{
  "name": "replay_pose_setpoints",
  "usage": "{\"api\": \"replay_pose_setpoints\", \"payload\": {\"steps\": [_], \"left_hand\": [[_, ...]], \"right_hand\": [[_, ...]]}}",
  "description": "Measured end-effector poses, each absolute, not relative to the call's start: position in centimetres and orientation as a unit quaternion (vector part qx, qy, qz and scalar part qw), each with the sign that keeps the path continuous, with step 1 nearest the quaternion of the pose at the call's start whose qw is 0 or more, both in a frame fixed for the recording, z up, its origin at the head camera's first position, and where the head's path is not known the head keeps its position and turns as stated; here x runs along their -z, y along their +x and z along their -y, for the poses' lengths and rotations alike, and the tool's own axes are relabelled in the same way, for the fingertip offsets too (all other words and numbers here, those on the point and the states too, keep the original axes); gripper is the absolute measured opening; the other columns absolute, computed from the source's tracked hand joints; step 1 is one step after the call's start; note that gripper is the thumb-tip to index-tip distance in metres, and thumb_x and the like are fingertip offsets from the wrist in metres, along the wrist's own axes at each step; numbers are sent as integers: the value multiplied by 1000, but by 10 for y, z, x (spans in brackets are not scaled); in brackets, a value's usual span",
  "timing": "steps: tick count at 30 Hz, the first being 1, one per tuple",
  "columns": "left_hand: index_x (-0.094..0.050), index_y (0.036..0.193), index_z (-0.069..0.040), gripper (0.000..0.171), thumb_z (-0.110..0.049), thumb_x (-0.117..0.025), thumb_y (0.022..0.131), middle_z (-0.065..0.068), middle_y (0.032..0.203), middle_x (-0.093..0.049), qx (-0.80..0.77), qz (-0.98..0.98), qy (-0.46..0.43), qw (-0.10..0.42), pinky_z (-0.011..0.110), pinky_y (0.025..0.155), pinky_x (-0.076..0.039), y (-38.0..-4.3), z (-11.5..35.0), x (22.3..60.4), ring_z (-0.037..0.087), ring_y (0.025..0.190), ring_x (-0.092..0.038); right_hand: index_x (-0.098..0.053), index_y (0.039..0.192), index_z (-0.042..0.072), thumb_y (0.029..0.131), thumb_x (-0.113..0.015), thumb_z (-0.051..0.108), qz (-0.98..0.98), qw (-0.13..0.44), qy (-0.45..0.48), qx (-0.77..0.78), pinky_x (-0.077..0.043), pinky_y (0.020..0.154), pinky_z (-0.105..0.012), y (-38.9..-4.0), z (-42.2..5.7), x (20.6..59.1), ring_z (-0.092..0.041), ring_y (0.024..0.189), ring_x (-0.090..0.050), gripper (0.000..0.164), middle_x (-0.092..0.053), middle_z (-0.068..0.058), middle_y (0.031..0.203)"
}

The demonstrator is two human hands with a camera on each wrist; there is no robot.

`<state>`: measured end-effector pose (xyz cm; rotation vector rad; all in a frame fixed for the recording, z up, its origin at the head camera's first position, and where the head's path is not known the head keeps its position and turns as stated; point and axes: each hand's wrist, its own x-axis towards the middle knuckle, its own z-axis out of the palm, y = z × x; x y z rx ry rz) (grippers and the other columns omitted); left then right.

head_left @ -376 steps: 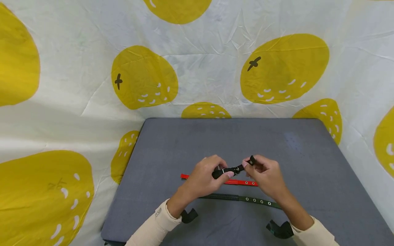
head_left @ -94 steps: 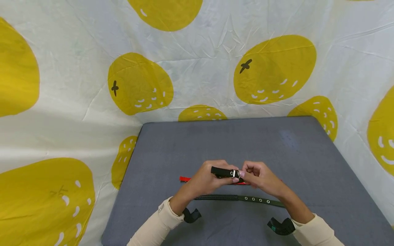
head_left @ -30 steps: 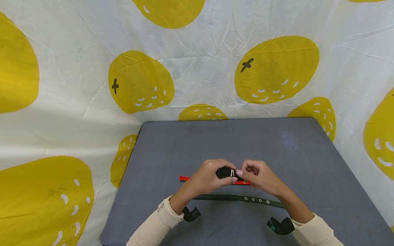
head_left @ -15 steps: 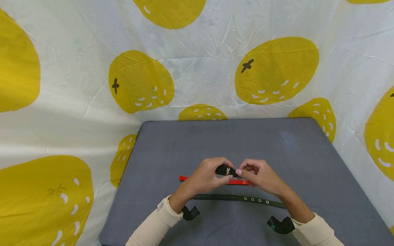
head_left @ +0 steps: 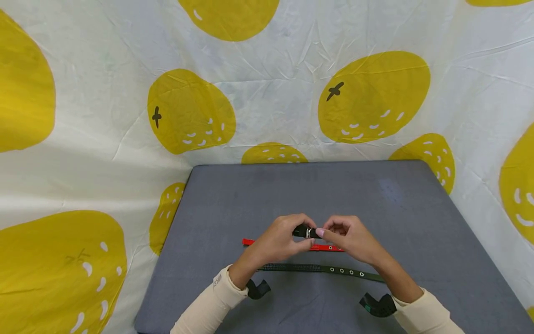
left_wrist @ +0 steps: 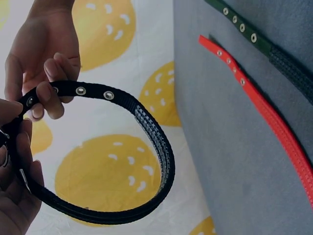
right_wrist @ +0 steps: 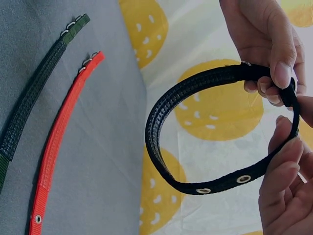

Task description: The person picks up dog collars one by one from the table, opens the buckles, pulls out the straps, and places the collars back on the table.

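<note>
A black dog collar (head_left: 299,230) with metal eyelets is held up in a loop between my hands, above the table. My left hand (head_left: 277,236) grips its buckle end, thumb below and fingers above; the metal buckle (head_left: 309,233) shows between the hands. With thumb and fingers, my right hand (head_left: 354,237) pinches the strap just right of the buckle. Both wrist views show the padded collar band (left_wrist: 167,156) curving away from the fingers, with bare eyelets (right_wrist: 243,179) along the strap. Fingers partly hide the buckle, so how the strap passes through it cannot be told.
Beneath the hands, a red collar (head_left: 325,248) lies stretched across the grey table (head_left: 292,190). Nearer the body lies a dark green collar (head_left: 300,267), also stretched out. A fruit-printed cloth (head_left: 275,111) hangs behind and beside the table. Black straps (head_left: 378,306) sit at both wrists.
Earlier, the strap's free end pointed up right in the right hand; later it stuck out leftward over the buckle. Now that end is tucked from sight, and the right thumb has shifted slightly left.
</note>
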<state>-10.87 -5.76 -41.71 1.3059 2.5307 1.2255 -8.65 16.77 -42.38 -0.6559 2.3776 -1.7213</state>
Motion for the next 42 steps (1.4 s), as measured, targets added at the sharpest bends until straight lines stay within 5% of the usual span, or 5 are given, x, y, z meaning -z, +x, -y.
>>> {"api": "replay_pose_setpoints", "payload": {"steps": [18, 29, 42], "left_hand": [[-56, 103, -21, 23, -20, -71, 85, -13, 96, -59, -402, -819, 409, 34, 11, 72, -47, -110, 60, 419, -5, 82, -56], [-57, 100, -23, 30, -43, -71, 81, -15, 92, -57, -398, -826, 398, 31, 12, 76, -46, -110, 59, 418, -4, 86, -54], [-58, 102, -20, 22, -29, -70, 86, -12, 94, -58, -382, -827, 412, 6, 10, 70, -45, -111, 58, 420, -4, 80, -52]], "right_hand": [[-63, 78, 14, 91, -63, 13, -787, 50, -219, 575, -35, 42, -28, -88, -167, 427, -10, 45, -34, 14, -42, 1, 56], [-61, 76, 13, 91, -64, 12, -789, 48, -216, 573, -33, 39, -28, -89, -167, 434, -10, 43, -33, 16, -41, 0, 54], [-59, 72, 14, 91, -64, 11, -786, 35, -214, 579, -32, 38, -28, -91, -166, 435, -8, 41, -31, 19, -39, 1, 52]]}}
